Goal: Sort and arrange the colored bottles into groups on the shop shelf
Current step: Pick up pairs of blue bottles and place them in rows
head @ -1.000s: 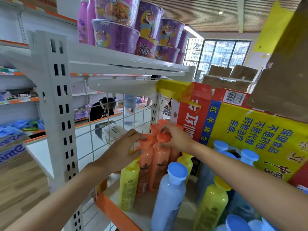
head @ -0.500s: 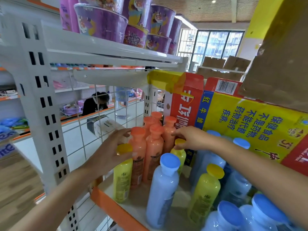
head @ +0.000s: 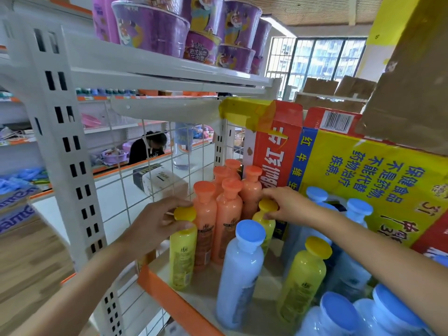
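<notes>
Orange bottles (head: 229,207): five caps counted, all upright in a tight cluster at the back of the shop shelf (head: 177,304), against the wire mesh (head: 116,190).

First yellow bottle (head: 183,258): upright, touching the near-left side of the orange bottles. Left hand (head: 155,229) curled round its cap, thumb under the rim, fingers over the top.

Second yellow bottle (head: 265,221): upright, just right of the orange bottles. Right hand (head: 288,204) pinching its cap between thumb and fingertips. Lower body hidden behind a blue bottle (head: 240,275), which stands in front of the orange bottles.

Third yellow bottle (head: 303,280): upright, to the front-right of the orange bottles, apart from the other two yellow ones.

Further blue bottles (head: 358,214): to the right of the orange bottles, mixed and overlapping; number not determinable. Nearest ones cut off by the lower frame edge.

Printed carton (head: 363,185): red, blue and yellow, lying to the right of and behind the orange bottles; contents not visible. Brown cardboard box (head: 412,93) on top of it, cut off by the frame edge.

Purple noodle cups (head: 150,27): stacked on the shelf board above the orange bottles, upper ones cut off.

Beyond the mesh, behind the orange bottles: a wrapped pack (head: 160,180) on a white surface, and a person (head: 148,149) partly hidden by it. Label text on the bottles too small to read.
</notes>
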Demonstrator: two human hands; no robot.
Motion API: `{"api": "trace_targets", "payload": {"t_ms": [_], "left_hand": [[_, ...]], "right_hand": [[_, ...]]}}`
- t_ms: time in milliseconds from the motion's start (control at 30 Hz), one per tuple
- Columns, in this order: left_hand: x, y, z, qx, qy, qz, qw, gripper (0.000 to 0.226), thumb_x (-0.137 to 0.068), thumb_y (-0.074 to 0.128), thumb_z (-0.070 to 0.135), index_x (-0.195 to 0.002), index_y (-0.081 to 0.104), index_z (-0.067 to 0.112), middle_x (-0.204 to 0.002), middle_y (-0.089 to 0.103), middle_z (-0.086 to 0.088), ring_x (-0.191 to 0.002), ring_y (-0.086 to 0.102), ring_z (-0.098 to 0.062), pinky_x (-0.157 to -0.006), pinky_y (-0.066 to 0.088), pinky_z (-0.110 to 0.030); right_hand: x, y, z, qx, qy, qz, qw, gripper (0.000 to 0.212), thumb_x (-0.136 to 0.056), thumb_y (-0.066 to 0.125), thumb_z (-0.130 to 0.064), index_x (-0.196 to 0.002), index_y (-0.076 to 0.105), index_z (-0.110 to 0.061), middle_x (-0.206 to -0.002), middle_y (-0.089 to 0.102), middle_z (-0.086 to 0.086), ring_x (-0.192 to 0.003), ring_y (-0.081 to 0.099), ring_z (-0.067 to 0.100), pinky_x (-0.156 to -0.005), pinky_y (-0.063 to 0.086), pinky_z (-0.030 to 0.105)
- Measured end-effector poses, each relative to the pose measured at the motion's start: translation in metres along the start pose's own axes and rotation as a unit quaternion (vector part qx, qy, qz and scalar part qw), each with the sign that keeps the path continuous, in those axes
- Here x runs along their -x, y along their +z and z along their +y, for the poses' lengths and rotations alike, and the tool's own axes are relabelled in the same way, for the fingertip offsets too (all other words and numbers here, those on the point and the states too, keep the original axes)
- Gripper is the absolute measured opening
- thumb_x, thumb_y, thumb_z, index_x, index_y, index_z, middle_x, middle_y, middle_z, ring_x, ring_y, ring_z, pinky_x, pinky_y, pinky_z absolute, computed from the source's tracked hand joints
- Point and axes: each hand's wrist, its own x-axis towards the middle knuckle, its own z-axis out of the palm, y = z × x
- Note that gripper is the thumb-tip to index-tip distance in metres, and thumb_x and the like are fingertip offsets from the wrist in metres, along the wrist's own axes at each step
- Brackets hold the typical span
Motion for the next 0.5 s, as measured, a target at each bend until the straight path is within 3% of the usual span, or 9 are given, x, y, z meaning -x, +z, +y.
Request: {"api": "trace_targets", "payload": {"t_ms": [133,267,367,433,500], "left_hand": [[-0.004,-0.004,0.003,-0.130,0.027,-0.039,0.990,0.032,-0.080,0.065,0.024,-0.105,0.054,0.041,-0.108,0.057,0.014,-0.094,0.058,0.005,-0.078,0.044,-0.008],[-0.009,-0.006,0.004,-0.268,0.044,-0.080,0.959,0.040,-0.089,0.054,0.028,-0.128,0.049,0.023,-0.123,0.049,0.006,-0.111,0.050,-0.013,-0.094,0.042,-0.028],[-0.007,-0.012,0.013,-0.290,0.053,-0.106,0.950,0.042,-0.091,0.043,0.040,-0.129,0.047,0.024,-0.124,0.046,0.004,-0.112,0.049,-0.017,-0.093,0.043,-0.033],[-0.008,-0.017,0.018,-0.286,0.075,-0.107,0.949,0.048,-0.089,0.036,0.050,-0.126,0.049,0.025,-0.121,0.047,0.005,-0.110,0.050,-0.016,-0.092,0.044,-0.034],[-0.013,-0.021,0.027,-0.271,0.086,-0.096,0.954,0.040,-0.089,0.039,0.046,-0.123,0.050,0.027,-0.115,0.047,0.006,-0.107,0.049,-0.013,-0.092,0.042,-0.028]], "right_hand": [[0.002,-0.003,-0.004,-0.011,0.005,0.007,1.000,0.039,-0.077,0.071,-0.025,-0.115,0.061,-0.023,-0.117,0.061,0.000,-0.109,0.054,0.018,-0.090,0.045,0.032],[0.004,-0.009,-0.010,0.003,0.009,0.003,1.000,0.037,-0.074,0.073,-0.024,-0.110,0.065,-0.022,-0.103,0.065,0.001,-0.092,0.056,0.016,-0.077,0.046,0.029],[0.006,-0.019,-0.017,0.032,0.001,-0.008,0.999,0.035,-0.072,0.073,-0.022,-0.106,0.067,-0.021,-0.083,0.061,0.004,-0.077,0.051,0.017,-0.060,0.035,0.028],[0.008,-0.030,-0.023,0.031,-0.010,-0.014,0.999,0.037,-0.073,0.074,-0.019,-0.109,0.067,-0.022,-0.087,0.060,0.000,-0.079,0.049,0.013,-0.063,0.034,0.025],[0.011,-0.046,-0.028,0.011,-0.014,-0.010,1.000,0.040,-0.074,0.073,-0.016,-0.113,0.066,-0.022,-0.100,0.064,-0.003,-0.088,0.052,0.010,-0.070,0.037,0.024]]}}
